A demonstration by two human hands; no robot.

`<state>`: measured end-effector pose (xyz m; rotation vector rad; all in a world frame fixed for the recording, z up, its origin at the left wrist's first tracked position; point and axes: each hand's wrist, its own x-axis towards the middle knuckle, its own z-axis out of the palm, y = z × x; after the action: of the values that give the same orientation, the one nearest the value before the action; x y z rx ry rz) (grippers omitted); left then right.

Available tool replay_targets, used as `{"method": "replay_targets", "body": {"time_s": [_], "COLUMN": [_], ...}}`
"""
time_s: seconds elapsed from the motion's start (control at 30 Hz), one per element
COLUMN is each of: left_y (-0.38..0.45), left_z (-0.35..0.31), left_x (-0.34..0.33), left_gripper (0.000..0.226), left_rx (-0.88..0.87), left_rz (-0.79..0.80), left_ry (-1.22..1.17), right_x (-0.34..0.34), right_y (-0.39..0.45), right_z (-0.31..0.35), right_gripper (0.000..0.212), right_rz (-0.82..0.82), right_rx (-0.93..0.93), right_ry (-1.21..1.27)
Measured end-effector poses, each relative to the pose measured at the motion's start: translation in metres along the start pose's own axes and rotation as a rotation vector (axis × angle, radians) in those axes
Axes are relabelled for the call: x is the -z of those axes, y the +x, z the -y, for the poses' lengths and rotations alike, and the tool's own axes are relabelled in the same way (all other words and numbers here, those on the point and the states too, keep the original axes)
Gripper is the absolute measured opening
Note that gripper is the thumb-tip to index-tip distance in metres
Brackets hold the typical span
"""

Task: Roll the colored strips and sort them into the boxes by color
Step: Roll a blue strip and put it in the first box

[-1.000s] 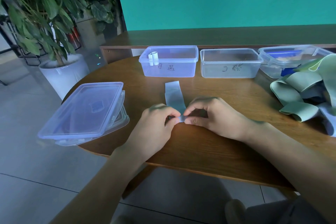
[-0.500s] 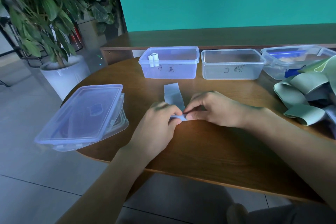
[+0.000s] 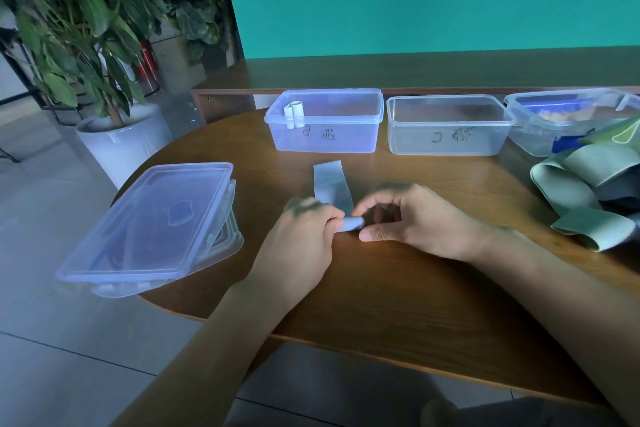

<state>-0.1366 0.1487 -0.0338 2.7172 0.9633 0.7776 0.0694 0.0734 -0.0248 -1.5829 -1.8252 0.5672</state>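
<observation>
Strip [image 3: 331, 184] lies on the table [image 3: 398, 288] ahead of our hands, near end rolled. Our left hand [image 3: 301, 236] and right hand [image 3: 412, 222] pinch the roll [image 3: 351, 224] with curled fingers. Loosened pressure would probably let it unwind.

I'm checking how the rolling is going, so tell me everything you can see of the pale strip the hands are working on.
The pale strip looks bluish-white, thin and flexible. Its far part lies flat on the wooden table, pointing toward the boxes. Its near end is wound into a small tight roll, lying crosswise. The left hand and right hand pinch that roll from either side.
</observation>
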Motion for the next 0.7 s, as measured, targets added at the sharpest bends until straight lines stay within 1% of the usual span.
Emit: {"method": "replay_targets", "body": {"time_s": [0.17,0.23,0.43,0.7], "left_y": [-0.0011,0.0006,0.0026,-0.0006], "left_z": [0.0002,0.0018,0.0011,0.0011], "left_x": [-0.0016,-0.0013,0.0007,0.0047], "left_gripper": [0.033,0.030,0.024,0.021], "left_rx": [0.043,0.039,0.044,0.069], "left_rz": [0.056,0.057,0.054,-0.003], "left_ry": [-0.015,-0.021,-0.075,-0.089], "right_x": [-0.0018,-0.0022,-0.0061,-0.0059], "right_y": [0.0015,0.0020,0.0050,0.0073], "right_z": [-0.0054,-0.0052,-0.0005,-0.0018], "right_gripper": [0.027,0.028,0.045,0.049], "right_rz": [-0.019,-0.025,0.015,-0.013], "right_rx": [0.002,0.010,0.032,0.018], "right_ry": [-0.013,-0.021,-0.145,-0.146]}}
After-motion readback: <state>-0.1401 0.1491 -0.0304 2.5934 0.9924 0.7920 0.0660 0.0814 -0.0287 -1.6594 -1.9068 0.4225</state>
